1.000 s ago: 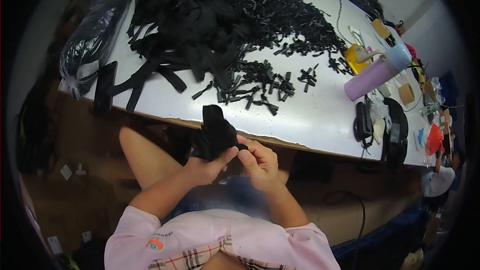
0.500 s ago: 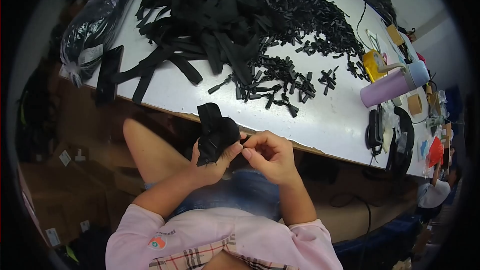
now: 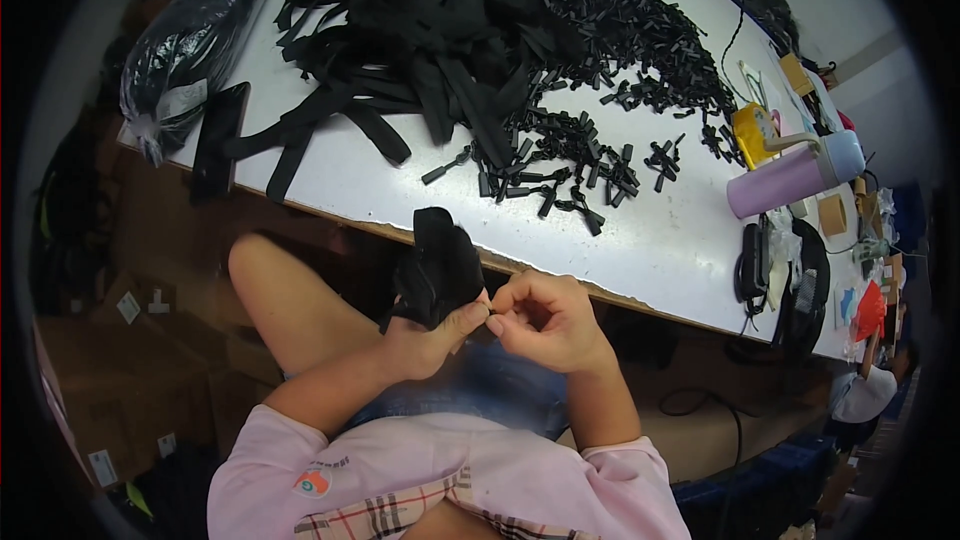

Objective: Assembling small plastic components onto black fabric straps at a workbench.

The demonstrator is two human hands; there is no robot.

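In front of the table edge, my left hand (image 3: 425, 345) grips a bunched black fabric strip (image 3: 437, 265), folded over itself and standing up above the fingers. Its thumb and fingertips press together at the strip's lower right side. My right hand (image 3: 550, 320) meets those fingertips in a pinch, thumb against forefinger. Whatever lies between them is too small and covered to make out. Beyond the hands, a scatter of small black cord pulls (image 3: 555, 165) lies on the white table (image 3: 400, 195).
A heap of black fabric strips (image 3: 430, 30) and a large pile of more pulls (image 3: 630, 35) cover the far table. At left are a plastic-wrapped black bundle (image 3: 200, 35) and a dark phone-like slab (image 3: 218, 140). A lilac bottle (image 3: 780, 180) lies tilted at right, near a yellow packet (image 3: 752, 135).
The black strip in my left hand has turned and bunched more upright. My right fingers have shifted slightly and still pinch at the left fingertips. The whole view has moved a little.
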